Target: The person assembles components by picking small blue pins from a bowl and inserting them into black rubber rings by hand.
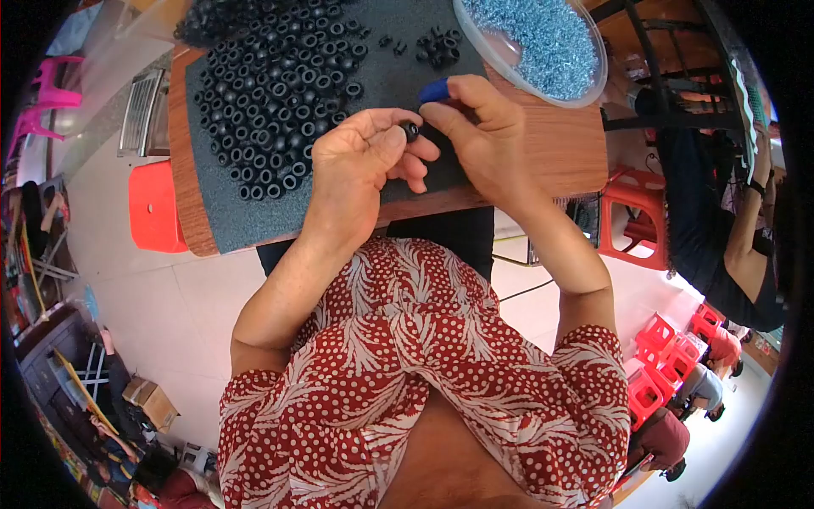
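Observation:
Over the table's near part, my left hand (360, 161) pinches a small black ring-shaped piece (410, 131) between thumb and forefinger, its hole showing. Close by on the right is my right hand (487, 127), thumb and forefinger drawn together. A blue finger cover (434, 91) sits on that forefinger's tip. Whatever is between those fingertips, if anything, is too small to make out. A large heap of similar black ring-shaped pieces (271, 110) spreads over the dark mat (386, 81) left of my hands. Several small black pieces (439, 48) lie apart beyond them.
A round clear plastic tub (600, 72) of small light-blue translucent pieces (551, 47) stands at the table's far right. The wooden table edge (458, 200) runs below my hands. Red stools (155, 208) flank the table. Another person (721, 229) is at the right.

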A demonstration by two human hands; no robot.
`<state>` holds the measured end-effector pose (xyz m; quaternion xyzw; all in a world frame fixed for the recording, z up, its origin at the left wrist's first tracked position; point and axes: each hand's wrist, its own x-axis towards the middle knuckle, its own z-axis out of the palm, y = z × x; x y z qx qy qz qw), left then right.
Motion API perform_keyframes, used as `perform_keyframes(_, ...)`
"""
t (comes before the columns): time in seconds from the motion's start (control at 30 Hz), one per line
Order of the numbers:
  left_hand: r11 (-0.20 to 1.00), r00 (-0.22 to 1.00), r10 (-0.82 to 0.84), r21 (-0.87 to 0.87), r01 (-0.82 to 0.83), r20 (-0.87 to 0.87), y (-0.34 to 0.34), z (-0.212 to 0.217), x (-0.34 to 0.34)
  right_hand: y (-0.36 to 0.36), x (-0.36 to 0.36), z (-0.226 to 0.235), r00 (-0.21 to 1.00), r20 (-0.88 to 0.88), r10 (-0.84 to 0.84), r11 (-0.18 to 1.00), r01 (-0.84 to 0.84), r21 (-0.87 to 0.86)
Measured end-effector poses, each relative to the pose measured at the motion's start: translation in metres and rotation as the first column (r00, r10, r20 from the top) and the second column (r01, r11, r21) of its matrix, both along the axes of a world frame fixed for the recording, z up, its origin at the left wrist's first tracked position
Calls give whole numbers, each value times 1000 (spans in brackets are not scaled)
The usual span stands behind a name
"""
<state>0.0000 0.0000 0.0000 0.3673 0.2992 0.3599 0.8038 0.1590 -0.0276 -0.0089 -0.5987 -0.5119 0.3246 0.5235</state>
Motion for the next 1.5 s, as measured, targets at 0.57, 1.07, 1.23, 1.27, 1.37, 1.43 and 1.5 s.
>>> perform_keyframes(0.57, 996, 996, 29, -91, -21, 88, -8, -6, -2, 68, 19, 16, 470, 873, -129, 912, -289, 290)
perform_keyframes(1.07, 997, 993, 50, -69, -42, 111, -8, -7, -4, 90, 15, 16, 180, 982, -54, 886, -445, 130)
perform_keyframes(1.23, 996, 992, 59, -73, -51, 113, -8, -9, -4, 85, 14, 24, 67, 993, -96, 862, -493, 116)
perform_keyframes(1.27, 996, 992, 57, -75, -49, 110, -8, -9, -4, 84, 16, 24, 140, 985, -103, 857, -489, 159)
perform_keyframes(1.37, 996, 992, 48, -74, -40, 117, -8, -8, -4, 71, 16, 35, 345, 936, -72, 871, -435, 227)
perform_keyframes(1.43, 998, 992, 42, -57, -35, 120, -7, -9, -3, 56, 16, 44, 476, 878, -42, 891, -381, 249)
perform_keyframes(1.5, 998, 991, 46, -57, -39, 123, -7, -9, -3, 39, 19, 51, 656, 736, 167, 937, -339, 89)
